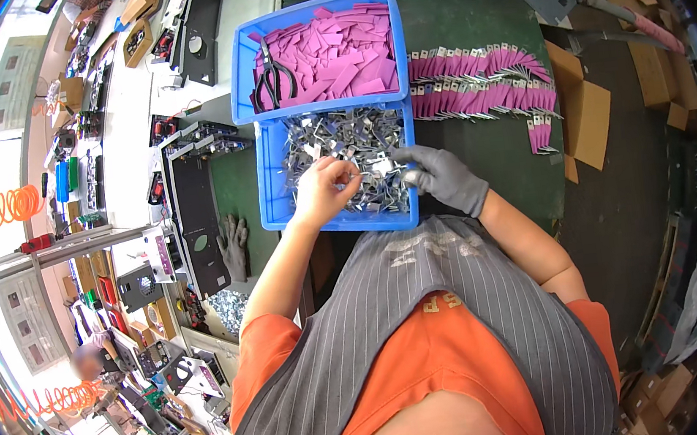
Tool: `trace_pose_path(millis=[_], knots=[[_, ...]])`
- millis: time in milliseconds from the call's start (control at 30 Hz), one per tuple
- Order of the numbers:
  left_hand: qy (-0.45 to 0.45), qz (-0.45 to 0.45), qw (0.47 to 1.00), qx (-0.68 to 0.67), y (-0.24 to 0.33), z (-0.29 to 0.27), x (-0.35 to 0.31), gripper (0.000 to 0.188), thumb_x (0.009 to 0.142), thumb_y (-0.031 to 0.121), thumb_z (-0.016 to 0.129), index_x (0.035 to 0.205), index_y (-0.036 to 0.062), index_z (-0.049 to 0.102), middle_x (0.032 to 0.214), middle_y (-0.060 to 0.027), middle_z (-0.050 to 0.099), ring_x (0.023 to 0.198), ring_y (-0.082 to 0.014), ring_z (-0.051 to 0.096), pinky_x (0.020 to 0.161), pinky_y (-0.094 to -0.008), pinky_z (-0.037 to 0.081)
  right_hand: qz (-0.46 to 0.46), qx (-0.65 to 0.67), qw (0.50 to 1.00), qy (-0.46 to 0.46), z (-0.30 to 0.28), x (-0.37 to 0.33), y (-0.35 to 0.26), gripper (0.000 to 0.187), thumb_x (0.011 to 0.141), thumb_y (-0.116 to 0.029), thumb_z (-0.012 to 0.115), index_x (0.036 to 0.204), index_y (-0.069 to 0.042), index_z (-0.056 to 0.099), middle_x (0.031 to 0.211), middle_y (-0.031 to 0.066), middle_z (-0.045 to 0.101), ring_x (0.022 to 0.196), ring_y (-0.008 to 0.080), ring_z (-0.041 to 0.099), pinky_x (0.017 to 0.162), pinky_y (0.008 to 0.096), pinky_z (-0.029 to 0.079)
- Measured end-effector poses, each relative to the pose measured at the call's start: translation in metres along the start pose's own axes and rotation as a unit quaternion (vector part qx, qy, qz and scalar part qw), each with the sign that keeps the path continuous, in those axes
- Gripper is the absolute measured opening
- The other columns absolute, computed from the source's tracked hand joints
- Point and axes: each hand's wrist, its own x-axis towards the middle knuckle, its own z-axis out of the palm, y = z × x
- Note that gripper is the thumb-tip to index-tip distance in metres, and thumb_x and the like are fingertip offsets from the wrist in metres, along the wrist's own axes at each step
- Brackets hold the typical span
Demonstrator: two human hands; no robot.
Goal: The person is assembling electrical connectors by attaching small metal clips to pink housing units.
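Note:
My bare left hand (328, 189) is over a blue bin (274, 179) of small bent metal brackets (348, 137). Its thumb and fingers curl together in a pinch; whatever lies between the tips is too small to make out. My right hand (446, 180), in a dark grey glove, reaches across the bin's right rim. Its fingers are bent, with a gap between index finger and thumb, and a shiny bracket lies close to the tips. Directly behind, a second blue bin (241, 67) holds pink strips (339, 48), with black-handled pliers (273, 81) lying on them.
Rows of brackets with pink strips (480, 97) are lined up on the green tabletop (478, 161) to the right. A loose grey glove (234, 245) lies at left beside a black metal panel (195, 208). Cardboard boxes (589, 120) stand past the table's right edge.

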Motion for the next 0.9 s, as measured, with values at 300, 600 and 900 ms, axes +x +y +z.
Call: trace_pose_path(millis=[300,600,900], knots=[[-0.057,0.104,0.993,0.008,0.030,0.002,0.038,0.010,0.073,0.018,0.071,0.079,0.0130,0.064,0.067,-0.0023,0.054,0.068,-0.0224,0.057,0.059,-0.0343,0.046,0.048,0.223,0.973,-0.036,-0.026,-0.022,0.006,0.029,0.090,-0.015,0.057,0.115,0.000,0.053,0.091,0.0030,0.059,0.076,0.0077,0.057,0.067,0.0220,0.048],[0.090,-0.043,0.964,0.245,0.001,-0.025,0.131,0.027,0.075,0.032,0.069,0.095,0.0135,0.070,0.089,-0.0047,0.069,0.084,-0.0235,0.065,0.071,-0.0344,0.051,0.008,0.137,0.988,0.074,-0.021,-0.045,0.016,0.027,0.092,-0.011,0.053,0.116,0.000,0.056,0.091,0.0035,0.059,0.075,0.0072,0.056,0.065,0.0212,0.047],[0.035,-0.103,0.983,0.151,0.012,-0.016,0.138,0.020,0.077,0.027,0.067,0.089,0.0118,0.071,0.079,-0.0060,0.069,0.075,-0.0241,0.065,0.066,-0.0345,0.051,-0.037,0.093,0.985,0.144,-0.022,-0.055,0.001,0.023,0.090,-0.008,0.055,0.110,-0.001,0.061,0.093,0.0037,0.061,0.078,0.0080,0.058,0.066,0.0208,0.046]])
